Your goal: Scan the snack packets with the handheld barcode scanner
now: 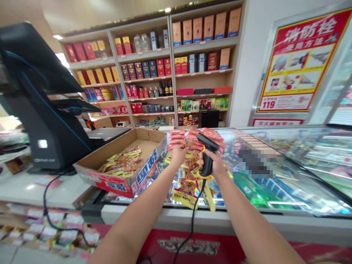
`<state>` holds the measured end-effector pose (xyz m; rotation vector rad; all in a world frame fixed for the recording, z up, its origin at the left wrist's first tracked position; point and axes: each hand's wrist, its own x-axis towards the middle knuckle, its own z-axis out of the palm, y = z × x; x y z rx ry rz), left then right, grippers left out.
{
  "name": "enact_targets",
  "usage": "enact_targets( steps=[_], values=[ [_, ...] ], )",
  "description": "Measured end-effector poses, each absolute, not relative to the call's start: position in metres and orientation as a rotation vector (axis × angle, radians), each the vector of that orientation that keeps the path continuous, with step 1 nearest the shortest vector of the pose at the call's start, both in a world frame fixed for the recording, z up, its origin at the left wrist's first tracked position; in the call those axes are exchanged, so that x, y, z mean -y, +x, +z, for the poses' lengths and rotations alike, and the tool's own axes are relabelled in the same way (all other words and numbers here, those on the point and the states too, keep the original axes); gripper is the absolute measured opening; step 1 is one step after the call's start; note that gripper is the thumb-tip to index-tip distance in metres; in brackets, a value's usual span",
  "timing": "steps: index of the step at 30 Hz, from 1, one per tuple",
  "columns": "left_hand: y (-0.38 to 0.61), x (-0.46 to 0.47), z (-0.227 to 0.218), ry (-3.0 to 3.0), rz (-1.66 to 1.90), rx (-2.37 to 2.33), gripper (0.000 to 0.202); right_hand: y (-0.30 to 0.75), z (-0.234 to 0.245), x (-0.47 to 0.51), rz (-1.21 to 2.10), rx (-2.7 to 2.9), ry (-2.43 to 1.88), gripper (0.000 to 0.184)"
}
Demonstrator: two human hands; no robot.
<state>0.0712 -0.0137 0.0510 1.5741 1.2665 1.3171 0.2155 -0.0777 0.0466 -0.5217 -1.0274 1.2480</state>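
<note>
My right hand (216,161) is wrapped around the handle of a black barcode scanner (208,141) with yellow trim. Its head tilts up and to the left, and a cable hangs from the handle. My left hand (179,153) is at the snack packets just left of the scanner, its fingers closed on the edge of a packet (190,143); the fingertips are small and partly hidden. Yellow and brown snack packets (185,187) lie in a column on the glass top below both hands. Red snack packets (177,136) are stacked behind them.
A cardboard box (148,136) with more yellow packets stands on the left, beside a black checkout terminal (52,121). Under the hands is a glass-topped freezer (277,146) with goods inside. Shelves of boxes and bottles (170,79) line the back wall. The scanner cable (192,223) hangs over the front edge.
</note>
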Motion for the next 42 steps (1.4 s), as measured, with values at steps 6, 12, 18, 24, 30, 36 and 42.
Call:
enact_targets(
  steps=[6,12,18,24,30,36,42],
  values=[
    [0.036,0.005,0.033,1.195,1.441,-1.108,0.022,0.209,0.046,0.083,1.323,1.296,-0.673,0.023],
    [0.036,-0.002,0.030,1.357,1.407,-1.090,0.031,0.206,0.046,0.083,1.343,1.377,-0.701,0.025],
    [0.038,-0.001,0.028,1.381,1.418,-1.078,0.025,0.207,0.045,0.083,1.315,1.386,-0.752,0.024],
    [0.038,0.000,0.028,1.372,1.411,-1.078,0.025,0.206,0.046,0.083,1.327,1.396,-0.799,0.026],
    [0.037,-0.001,0.028,1.400,1.407,-1.065,0.024,0.208,0.041,0.080,1.348,1.362,-0.780,0.027],
    [0.038,-0.001,0.027,1.399,1.400,-1.077,0.025,0.209,0.037,0.077,1.335,1.379,-0.762,0.026],
    [0.040,0.011,0.034,1.503,1.457,-1.302,0.021,0.204,0.039,0.081,1.349,1.300,-0.784,0.024]
  ],
)
